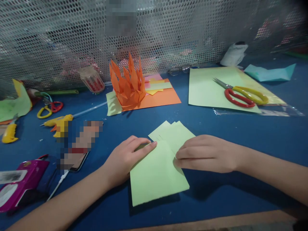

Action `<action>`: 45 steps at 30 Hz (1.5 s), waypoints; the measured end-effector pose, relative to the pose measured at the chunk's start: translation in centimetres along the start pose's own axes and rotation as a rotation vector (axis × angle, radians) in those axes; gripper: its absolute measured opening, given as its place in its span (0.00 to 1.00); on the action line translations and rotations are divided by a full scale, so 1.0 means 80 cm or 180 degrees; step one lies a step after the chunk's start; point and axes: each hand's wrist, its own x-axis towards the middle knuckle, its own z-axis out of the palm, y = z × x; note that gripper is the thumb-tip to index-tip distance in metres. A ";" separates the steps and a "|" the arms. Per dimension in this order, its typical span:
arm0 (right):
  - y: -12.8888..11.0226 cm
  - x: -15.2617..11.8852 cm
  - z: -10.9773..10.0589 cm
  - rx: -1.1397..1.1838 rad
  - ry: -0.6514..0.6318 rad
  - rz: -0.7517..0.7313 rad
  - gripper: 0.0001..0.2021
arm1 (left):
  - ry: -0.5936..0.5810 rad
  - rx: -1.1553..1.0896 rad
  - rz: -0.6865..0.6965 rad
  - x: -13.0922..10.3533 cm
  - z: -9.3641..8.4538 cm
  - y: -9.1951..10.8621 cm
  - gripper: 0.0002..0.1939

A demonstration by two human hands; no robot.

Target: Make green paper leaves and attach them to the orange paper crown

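In the head view, a light green sheet of paper (pixel 156 175) is held slightly above the blue table in front of me. My left hand (pixel 128 154) grips its upper left side, with one digit lying on top. At the right edge, the fingers of my right hand (pixel 204 154) are pressed together in a pinch on the paper; their tips are partly hidden. More light green pieces (pixel 170 130) fan out behind the sheet, between both hands. Faint short marks or slits show near the sheet's top.
An orange folded-paper flower (pixel 130 83) stands on orange paper behind. Scissors (pixel 240 93) lie on green sheets to the right. Leftward are a yellow glue gun (pixel 60 122), a phone (pixel 79 160), a purple case (pixel 24 183), small scissors (pixel 49 107) and a yellow-handled cutter (pixel 10 133).
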 end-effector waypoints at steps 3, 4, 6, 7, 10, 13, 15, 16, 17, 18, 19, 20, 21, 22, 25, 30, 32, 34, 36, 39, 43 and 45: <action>0.007 0.001 0.004 0.0224 -0.0237 0.0156 0.10 | -0.0017 0.0424 0.0340 0.004 -0.004 -0.003 0.20; 0.012 -0.001 0.005 0.0295 -0.0330 0.0356 0.09 | -0.0058 0.0532 0.0414 0.006 -0.006 -0.003 0.21; 0.022 -0.006 0.005 0.0389 -0.0556 0.1001 0.19 | -0.0299 0.0632 0.0503 0.008 -0.011 -0.002 0.21; 0.027 -0.010 0.003 0.0434 -0.0635 0.1455 0.30 | -0.0467 0.0624 0.0501 0.009 -0.013 -0.002 0.22; 0.040 -0.020 -0.004 0.0819 -0.0786 0.2664 0.50 | -0.1074 0.0352 0.0206 0.011 -0.023 0.001 0.26; 0.046 -0.026 -0.009 0.1129 -0.0862 0.3152 0.52 | -0.1607 -0.0094 -0.0191 0.013 -0.039 0.003 0.33; 0.048 -0.025 -0.010 0.1165 -0.0952 0.3191 0.52 | -0.1765 -0.0372 -0.0396 0.016 -0.054 0.005 0.36; 0.049 -0.023 -0.010 0.1162 -0.0990 0.3177 0.52 | -0.1839 -0.0543 -0.0465 0.017 -0.062 0.006 0.35; 0.051 -0.020 -0.011 0.1159 -0.1023 0.3150 0.53 | -0.1860 -0.0677 -0.0528 0.019 -0.069 0.006 0.34; 0.052 -0.017 -0.012 0.1159 -0.1052 0.3117 0.53 | -0.1828 -0.0769 -0.0594 0.020 -0.076 0.005 0.33; 0.053 -0.012 -0.013 0.1158 -0.1083 0.3082 0.53 | -0.1791 -0.0824 -0.0637 0.020 -0.083 0.004 0.34; 0.054 -0.008 -0.015 0.1157 -0.1129 0.3049 0.53 | -0.1794 -0.0842 -0.0688 0.021 -0.088 0.002 0.37; 0.056 -0.003 -0.017 0.1151 -0.1183 0.3017 0.52 | -0.1793 -0.0847 -0.0722 0.021 -0.091 0.000 0.39; 0.057 0.003 -0.019 0.1144 -0.1244 0.2988 0.51 | -0.1805 -0.0849 -0.0756 0.020 -0.093 -0.002 0.41; 0.062 0.016 -0.023 0.1096 -0.1427 0.2951 0.41 | -0.1685 -0.0976 -0.0995 0.024 -0.092 -0.006 0.37; 0.066 0.027 -0.021 0.0891 -0.1613 0.3077 0.35 | -0.1355 -0.1238 -0.1873 0.053 -0.070 -0.002 0.34; 0.063 0.029 -0.021 0.0849 -0.1634 0.3156 0.33 | -0.1330 -0.1515 -0.2096 0.070 -0.059 0.001 0.37; 0.059 0.030 -0.022 0.0824 -0.1613 0.3251 0.32 | -0.1218 -0.1898 -0.2446 0.087 -0.048 0.002 0.40; 0.054 0.032 -0.024 0.0798 -0.1549 0.3332 0.32 | -0.1193 -0.2030 -0.2582 0.100 -0.039 0.002 0.42; 0.050 0.033 -0.024 0.0784 -0.1405 0.3390 0.32 | -0.1139 -0.2126 -0.2704 0.114 -0.028 0.001 0.41; 0.047 0.030 -0.021 0.0886 -0.1106 0.3325 0.32 | -0.1183 -0.2291 -0.2659 0.129 -0.023 0.002 0.25; 0.047 0.028 -0.017 0.0933 -0.0840 0.3237 0.34 | -0.1192 -0.2404 -0.2601 0.135 -0.022 0.004 0.14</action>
